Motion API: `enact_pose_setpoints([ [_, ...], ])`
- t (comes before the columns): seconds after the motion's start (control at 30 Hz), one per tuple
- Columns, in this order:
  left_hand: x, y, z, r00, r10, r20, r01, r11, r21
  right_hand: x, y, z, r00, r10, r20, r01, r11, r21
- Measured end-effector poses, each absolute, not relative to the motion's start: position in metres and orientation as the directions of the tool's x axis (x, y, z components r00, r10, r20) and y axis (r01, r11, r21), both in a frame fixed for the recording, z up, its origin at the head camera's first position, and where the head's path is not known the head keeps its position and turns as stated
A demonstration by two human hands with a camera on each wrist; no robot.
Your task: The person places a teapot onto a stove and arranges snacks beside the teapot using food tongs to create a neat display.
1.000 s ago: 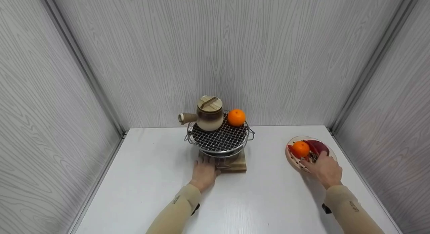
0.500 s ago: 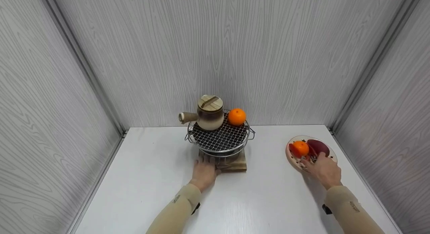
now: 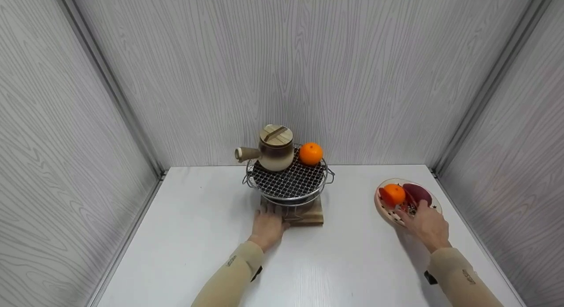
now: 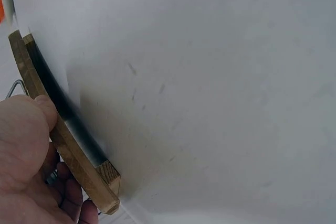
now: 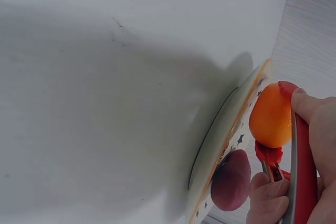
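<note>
My right hand (image 3: 428, 225) holds red-handled tongs (image 5: 303, 169) above a round, star-patterned plate (image 3: 384, 213) on the right. Their red tips lie on both sides of an orange (image 5: 272, 116); whether it touches the plate I cannot tell. Beside it on the plate is a dark purple, egg-shaped thing (image 5: 231, 180). My left hand (image 3: 267, 227) grips the front left of a wooden board (image 3: 313, 216), its thumb on the front edge. Over the board stands a round wire-mesh grill (image 3: 286, 181), carrying a lidded, side-handled clay pot (image 3: 275, 157) and a second orange (image 3: 311, 153).
Everything stands on a white table (image 3: 198, 236). Grey wood-grain panels enclose it at the back (image 3: 282, 78) and on both sides. The pot's handle (image 3: 247, 154) juts out left past the grill, and wire loops (image 3: 330, 176) stick out from the grill's sides.
The red tongs have come up along the orange's left side and now sit around it. My right wrist has shifted very slightly right. My left hand has stayed on the board.
</note>
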State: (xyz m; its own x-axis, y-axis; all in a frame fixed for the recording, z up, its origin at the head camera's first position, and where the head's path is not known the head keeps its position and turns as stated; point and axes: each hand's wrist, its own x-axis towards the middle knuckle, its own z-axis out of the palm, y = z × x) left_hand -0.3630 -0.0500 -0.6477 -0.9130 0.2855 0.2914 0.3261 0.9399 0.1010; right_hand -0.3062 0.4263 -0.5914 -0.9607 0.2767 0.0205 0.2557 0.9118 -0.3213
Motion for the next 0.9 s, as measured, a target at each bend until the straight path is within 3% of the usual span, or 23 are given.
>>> enact_pose_setpoints([
  [0.9,-0.362,-0.051,-0.644,-0.910,0.305,0.281,0.343,0.934,0.099,-0.304,0.403,-0.567,-0.956,0.263,0.132,0.209,0.923,-0.324],
])
